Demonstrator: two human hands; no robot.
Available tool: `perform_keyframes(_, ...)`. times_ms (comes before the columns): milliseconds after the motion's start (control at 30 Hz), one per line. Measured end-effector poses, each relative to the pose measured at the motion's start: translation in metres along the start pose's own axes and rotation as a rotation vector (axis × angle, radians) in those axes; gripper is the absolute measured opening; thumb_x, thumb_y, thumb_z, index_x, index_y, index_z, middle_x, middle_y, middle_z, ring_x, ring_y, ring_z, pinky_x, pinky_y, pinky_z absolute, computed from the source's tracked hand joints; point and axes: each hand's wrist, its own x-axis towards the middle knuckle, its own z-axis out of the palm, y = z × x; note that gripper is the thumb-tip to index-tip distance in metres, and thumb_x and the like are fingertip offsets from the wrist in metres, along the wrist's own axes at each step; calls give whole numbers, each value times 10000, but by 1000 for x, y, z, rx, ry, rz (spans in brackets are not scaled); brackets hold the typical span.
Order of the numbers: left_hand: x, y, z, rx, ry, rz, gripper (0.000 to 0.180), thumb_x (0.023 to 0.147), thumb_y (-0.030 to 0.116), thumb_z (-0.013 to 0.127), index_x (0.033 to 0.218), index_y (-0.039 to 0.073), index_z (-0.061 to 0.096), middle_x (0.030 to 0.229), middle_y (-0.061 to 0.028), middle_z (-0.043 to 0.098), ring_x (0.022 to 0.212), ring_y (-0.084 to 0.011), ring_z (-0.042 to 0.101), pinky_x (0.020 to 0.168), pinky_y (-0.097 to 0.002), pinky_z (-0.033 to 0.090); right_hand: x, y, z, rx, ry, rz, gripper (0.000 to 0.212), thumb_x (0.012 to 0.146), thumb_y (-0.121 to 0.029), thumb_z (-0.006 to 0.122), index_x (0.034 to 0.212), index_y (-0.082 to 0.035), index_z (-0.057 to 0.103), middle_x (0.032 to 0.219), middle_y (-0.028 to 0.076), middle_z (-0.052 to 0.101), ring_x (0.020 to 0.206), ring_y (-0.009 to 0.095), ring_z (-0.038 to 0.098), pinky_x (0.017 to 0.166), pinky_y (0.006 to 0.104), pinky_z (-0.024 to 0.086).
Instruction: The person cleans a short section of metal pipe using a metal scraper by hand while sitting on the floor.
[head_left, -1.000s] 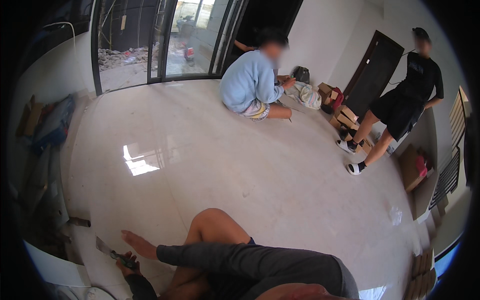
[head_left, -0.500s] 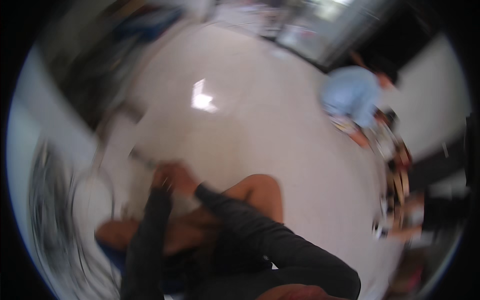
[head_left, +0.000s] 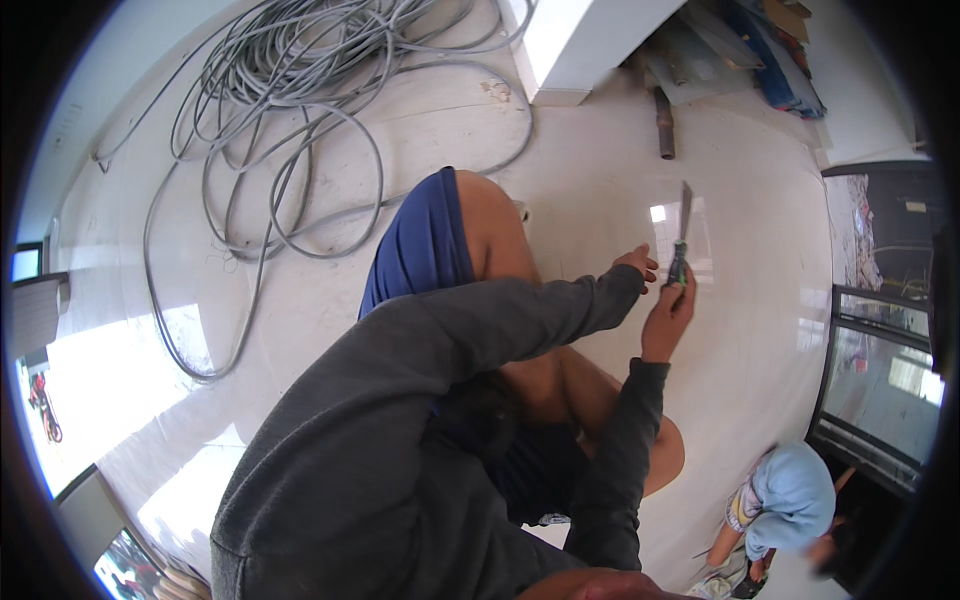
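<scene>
My right hand (head_left: 670,318) is closed round the green-and-black handle of a long, narrow-bladed knife (head_left: 685,212). Its metal blade points away from me, above the glossy pale floor (head_left: 590,170). Just left of the handle, my left hand (head_left: 635,262) has its fingers apart and holds nothing that I can see. A small gap separates it from the knife. Both forearms, in dark grey sleeves, reach over my bent legs and blue shorts (head_left: 415,240). Whether the blade has teeth is too small to tell.
A large tangle of grey cable (head_left: 290,60) spreads over the floor at far left. A white pillar (head_left: 570,50) stands ahead, with stacked boards (head_left: 705,60) and a dark pipe (head_left: 664,125) beside it. Another person in light blue (head_left: 793,495) crouches at lower right, near glass doors (head_left: 880,370).
The view has swung left: the cable now lies at upper left and the other person at lower right. My hands, close together before, are now apart, with the knife in the right one.
</scene>
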Motion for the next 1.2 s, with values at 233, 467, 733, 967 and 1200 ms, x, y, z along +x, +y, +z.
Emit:
perform_keyframes(233,67,-48,-16,-274,-65,269,359,933,336,508,1092,26,594,923,-78,636,788,-160,596,735,-296,476,23,-137,89,-105,-309,-270,393,938,-242,549,1289,-68,523,1077,157,659,974,276,643,859,332,479)
perform_keyframes(467,69,-4,-15,121,22,141,271,885,299,548,960,44,602,849,-45,627,688,-150,598,670,-299,466,76,-132,202,-714,-495,-462,441,877,-334,595,1288,-183,550,862,135,698,818,325,667,727,428,502)
perform_keyframes(733,61,-32,11,-79,80,78,214,845,245,582,878,36,615,747,-57,618,572,-180,603,564,-312,496,89,-126,252,-834,-578,-399,420,864,-344,573,1262,-208,577,860,137,698,828,331,667,730,443,520)
perform_keyframes(967,67,-25,6,-23,79,-85,205,824,237,615,877,39,614,707,-50,594,520,-171,578,511,-309,489,90,-123,262,-755,-559,-385,417,867,-348,550,1257,-203,584,788,153,688,750,339,669,695,434,524)
perform_keyframes(1200,64,-17,5,-34,5,-92,223,824,253,605,913,48,618,685,-38,582,515,-165,578,482,-309,464,94,-117,266,-810,-536,-385,415,860,-339,557,1244,-185,590,773,143,687,738,339,670,679,440,524)
